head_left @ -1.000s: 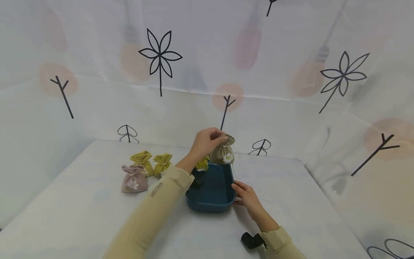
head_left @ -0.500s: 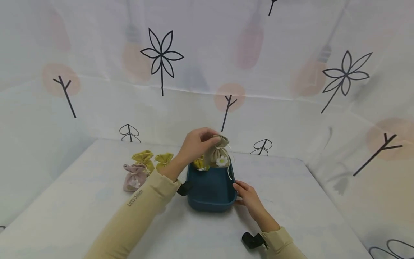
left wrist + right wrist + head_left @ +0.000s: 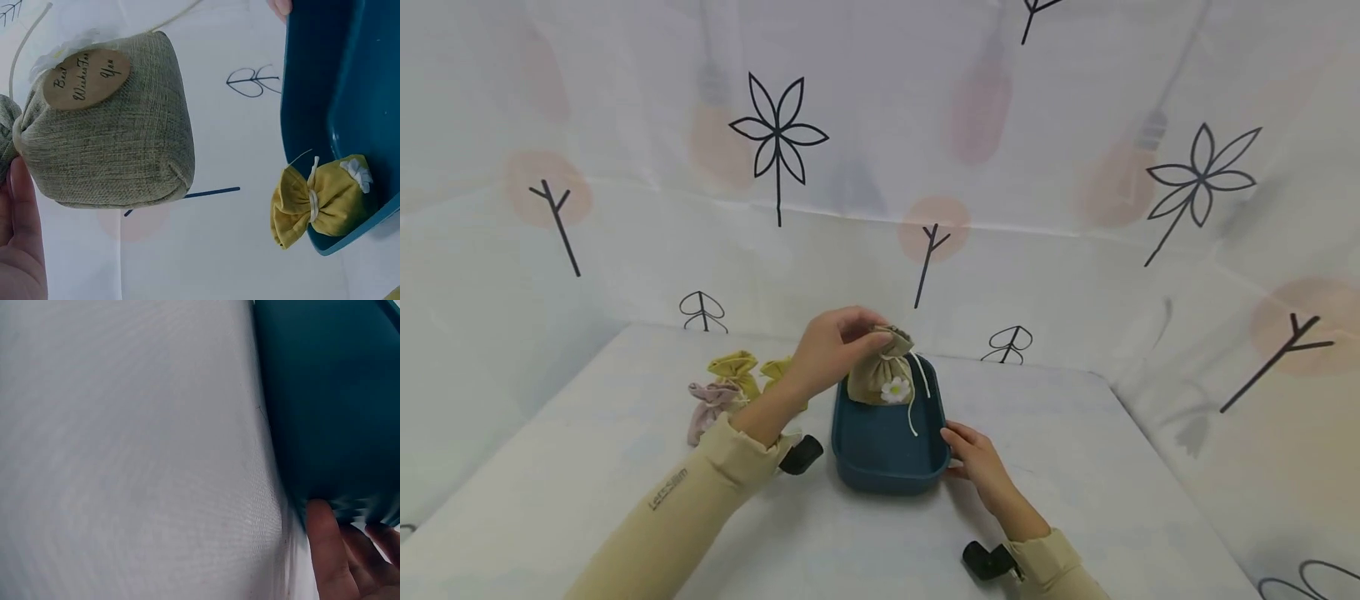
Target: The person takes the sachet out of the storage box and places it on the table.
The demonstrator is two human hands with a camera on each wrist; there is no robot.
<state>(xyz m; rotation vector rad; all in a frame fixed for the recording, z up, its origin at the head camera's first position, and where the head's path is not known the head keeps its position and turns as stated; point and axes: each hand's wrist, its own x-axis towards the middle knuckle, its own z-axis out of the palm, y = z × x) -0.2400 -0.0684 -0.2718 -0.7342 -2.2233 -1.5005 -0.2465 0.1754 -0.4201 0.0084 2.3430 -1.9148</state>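
My left hand [image 3: 831, 354] pinches the gathered top of a grey-beige drawstring pouch [image 3: 880, 383] with a white flower and loose cords. A round "Best Wishes For You" tag [image 3: 87, 79] shows on the pouch in the left wrist view. It hangs over the far part of a blue rectangular bin [image 3: 891, 454]. A yellow pouch [image 3: 340, 197] lies in a corner of that bin, its frilled top over the rim; the grey-beige pouch hides it in the head view. My right hand [image 3: 979, 462] touches the bin's right outer wall, with fingers [image 3: 325, 544] against it.
Left of the bin, partly behind my left forearm, stand a pink pouch [image 3: 709, 407] and two yellow pouches, one yellow pouch [image 3: 733, 367] at the back. Black wrist devices [image 3: 802, 455] sit at both cuffs. A white patterned cloth [image 3: 850, 250] hangs behind the table.
My left hand has moved left and slightly down with the grey-beige pouch, which now covers the yellow pouch in the bin in the head view. My right hand stays at the bin's wall.
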